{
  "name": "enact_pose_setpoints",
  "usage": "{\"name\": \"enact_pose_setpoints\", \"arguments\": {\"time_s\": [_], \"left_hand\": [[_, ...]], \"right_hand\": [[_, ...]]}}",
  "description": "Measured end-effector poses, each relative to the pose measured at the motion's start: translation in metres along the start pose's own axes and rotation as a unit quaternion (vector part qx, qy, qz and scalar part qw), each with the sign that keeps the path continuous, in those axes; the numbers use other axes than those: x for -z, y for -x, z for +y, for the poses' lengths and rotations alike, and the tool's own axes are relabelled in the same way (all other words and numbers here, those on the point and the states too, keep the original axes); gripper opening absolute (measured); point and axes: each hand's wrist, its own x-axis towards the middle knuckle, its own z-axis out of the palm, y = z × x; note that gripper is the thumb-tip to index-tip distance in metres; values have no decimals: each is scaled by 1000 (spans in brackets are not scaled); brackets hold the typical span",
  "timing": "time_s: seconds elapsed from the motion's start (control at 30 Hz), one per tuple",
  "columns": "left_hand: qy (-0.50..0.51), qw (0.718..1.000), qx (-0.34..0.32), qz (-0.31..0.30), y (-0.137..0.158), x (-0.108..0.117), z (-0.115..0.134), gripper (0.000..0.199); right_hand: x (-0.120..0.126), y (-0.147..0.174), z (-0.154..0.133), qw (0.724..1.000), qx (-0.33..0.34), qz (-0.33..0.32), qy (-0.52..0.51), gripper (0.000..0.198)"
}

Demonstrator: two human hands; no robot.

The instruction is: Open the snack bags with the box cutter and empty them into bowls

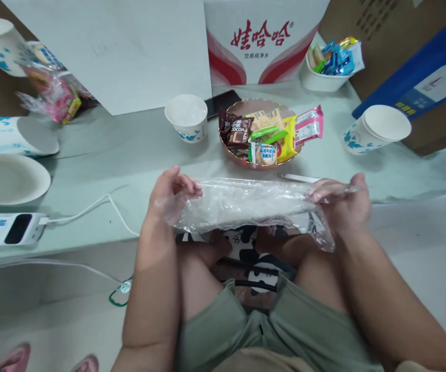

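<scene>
A clear plastic bag [246, 204] is stretched sideways between my hands, over the table's front edge and above my lap. My left hand [171, 199] grips its left end, with the film lying across the fingers. At the other end my right hand [345, 204] is closed on the bunched plastic, and a loose corner hangs below it. Just beyond the bag stands a pink gold-rimmed bowl [233, 154] of wrapped snacks. A white pen-like stick [298, 177] lies on the table close to my right hand.
A paper cup [186, 119] stands left of the bowl, stacked cups [376, 129] to the right. Behind are a dark phone [225, 101], a white carton [265, 44] and a snack tub [323, 77]. A power bank [10, 229] with a white cable lies at the left.
</scene>
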Motion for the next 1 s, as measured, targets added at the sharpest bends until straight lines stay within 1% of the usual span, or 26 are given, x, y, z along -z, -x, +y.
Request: {"name": "enact_pose_setpoints", "arguments": {"time_s": [0.03,0.1,0.17,0.23,0.27,0.33,0.43,0.47,0.5,0.57,0.6,0.63,0.67,0.7,0.73,0.77,0.8,0.83,0.87,0.9,0.93,0.97,1.0], "left_hand": [[-38,999,9,18,-1,-2,-2,42],[-85,995,9,41,-4,-5,-6,33],[-76,997,9,28,-5,-7,-11,28],[-46,999,6,9,-5,-8,-13,36],[-31,1000,2,0,-5,-8,-13,40],[-26,1000,-13,-10,-4,-7,-13,45],[-34,999,-26,-13,-3,-6,-11,47],[-32,999,-25,-15,-2,-6,-10,48],[-26,999,-23,-21,-1,-5,-8,49],[-13,998,-17,-52,1,-4,-5,50],[-9,997,-12,-77,3,-4,-4,50],[-5,994,-7,-106,5,-5,-3,49],[-1,991,-1,-136,7,-5,-2,48],[2,986,5,-166,9,-7,-1,46],[4,980,11,-196,11,-9,-1,43],[7,974,18,-226,12,-10,-2,41],[9,967,26,-252,14,-12,-2,39],[7,962,32,-270,14,-14,-3,40],[5,961,36,-276,14,-15,-3,43],[4,965,35,-261,13,-16,-4,49],[9,974,30,-226,12,-16,-4,55],[22,983,24,-181,10,-16,-4,59],[43,990,19,-135,8,-15,-4,59]], "right_hand": [[1,0,3,999,-23,16,29,67],[3,1,8,994,-52,28,87,59],[3,2,9,991,-69,9,117,42],[0,4,7,990,-89,-21,111,29],[-1,5,5,990,-96,-33,101,29],[-2,7,5,990,-101,-59,81,40],[3,7,8,980,-101,-134,103,58],[6,6,10,975,-94,-153,129,60],[9,5,11,971,-75,-155,164,57],[12,4,11,967,-6,-115,227,42],[11,4,10,968,33,-93,232,34],[7,5,7,971,61,-89,213,29],[1,7,5,976,70,-110,175,31],[-8,10,2,977,59,-156,130,38],[-19,13,-1,971,33,-219,91,49],[-30,17,-4,956,-5,-287,66,58],[-42,20,-6,932,-48,-356,58,59],[-53,24,-8,903,-88,-415,64,52],[-62,27,-9,878,-121,-457,75,37],[-68,29,-10,863,-144,-477,87,23],[-72,30,-11,862,-155,-473,97,15],[-73,31,-11,874,-156,-448,103,13],[-73,31,-11,895,-151,-407,105,12]]}}
